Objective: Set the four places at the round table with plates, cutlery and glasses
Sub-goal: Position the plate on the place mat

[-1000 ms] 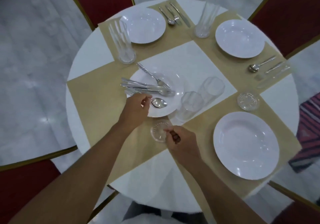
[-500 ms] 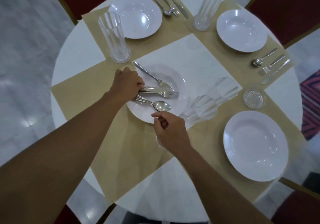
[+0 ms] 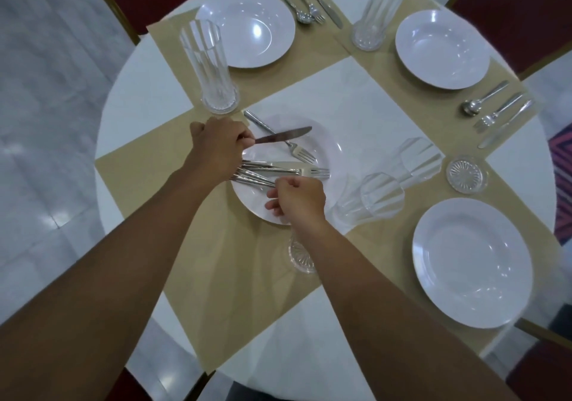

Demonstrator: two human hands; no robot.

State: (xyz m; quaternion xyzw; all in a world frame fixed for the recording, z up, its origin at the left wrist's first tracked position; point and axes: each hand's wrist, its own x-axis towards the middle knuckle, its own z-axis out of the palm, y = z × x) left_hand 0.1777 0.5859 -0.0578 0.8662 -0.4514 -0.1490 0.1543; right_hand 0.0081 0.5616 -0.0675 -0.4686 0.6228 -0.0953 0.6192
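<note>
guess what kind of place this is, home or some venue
Probably a banquet hall or restaurant, not a home: a round table laid for four, red chairs with gold frames, a polished marble-like floor.

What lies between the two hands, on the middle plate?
In the head view, between the left hand and right hand, loose cutlery lies across the middle plate.

Round white table [image 3: 356,97] with tan placemats [image 3: 253,270], four white plates [image 3: 472,263], glasses [image 3: 210,66], cutlery [image 3: 492,112].
</note>
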